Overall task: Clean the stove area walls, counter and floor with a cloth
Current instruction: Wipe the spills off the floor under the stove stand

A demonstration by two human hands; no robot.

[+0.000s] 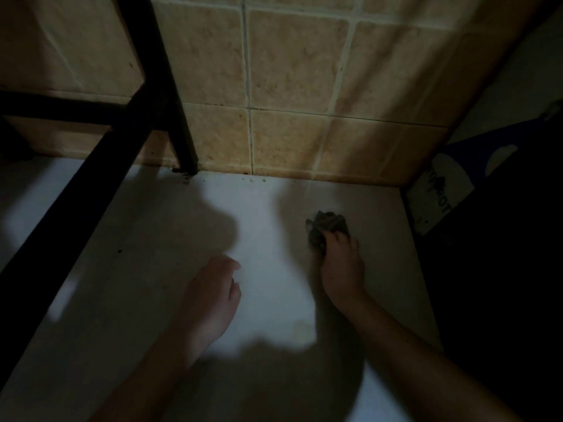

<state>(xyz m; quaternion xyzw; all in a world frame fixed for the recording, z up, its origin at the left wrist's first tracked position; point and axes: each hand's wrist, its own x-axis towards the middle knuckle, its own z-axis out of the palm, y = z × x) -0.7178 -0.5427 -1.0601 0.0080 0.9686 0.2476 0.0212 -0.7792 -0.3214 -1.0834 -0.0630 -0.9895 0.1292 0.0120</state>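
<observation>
Right hand (341, 266): fingers curled round a crumpled grey cloth (327, 226), gripping it from behind. The bunched end sticks out ahead of the knuckles. Cloth lies down on the white surface (259, 208), right of centre and near the right-hand corner, short of the tiled wall (298, 71).

Left hand (210, 296): holds nothing. Fingers loosely curled, thumb side up, outline blurred. It sits well left of the cloth, over the same surface; contact with the surface cannot be told.

Both forearms are bare and enter from the bottom edge. Their shadows fall across the surface toward the wall.

Lighting is dim, with a brighter patch between and beyond the hands.

Wall: beige square tiles with pale grout lines, speckled darker along the bottom row. A few small crumbs (253, 179) lie at the joint of wall and surface.

Left: black frame (164, 80), one leg standing on the surface close against the wall, dark grime (182, 172) round its foot, with cross bars running off left.

Right edge: a dark mass, with a blue-and-white printed bag (441, 193) against it; lettering not legible.
</observation>
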